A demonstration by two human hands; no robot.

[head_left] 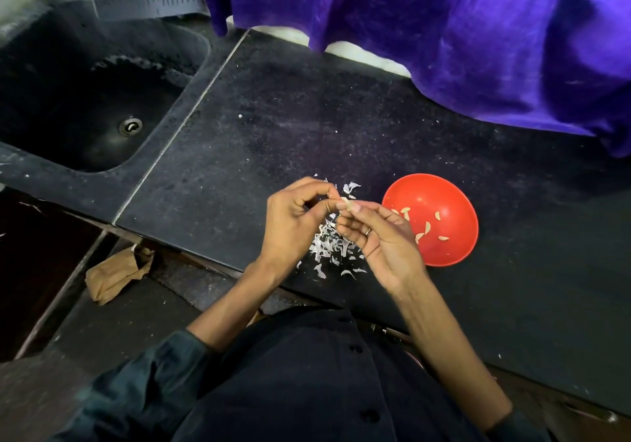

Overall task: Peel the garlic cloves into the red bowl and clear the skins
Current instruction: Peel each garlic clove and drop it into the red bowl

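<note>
Your right hand and your left hand meet fingertip to fingertip and pinch one garlic clove between them, above the pile of skins near the counter's front edge. The red bowl, just right of your hands, holds several peeled cloves.

There is one view only, from the camera on my head, wide-angled, looking forward and steeply down past my chest. My left hand and right hand sit close below it, near the frame's middle. Beyond my hands the dark counter stretches away; the sink curves off far left of my left hand.
</note>
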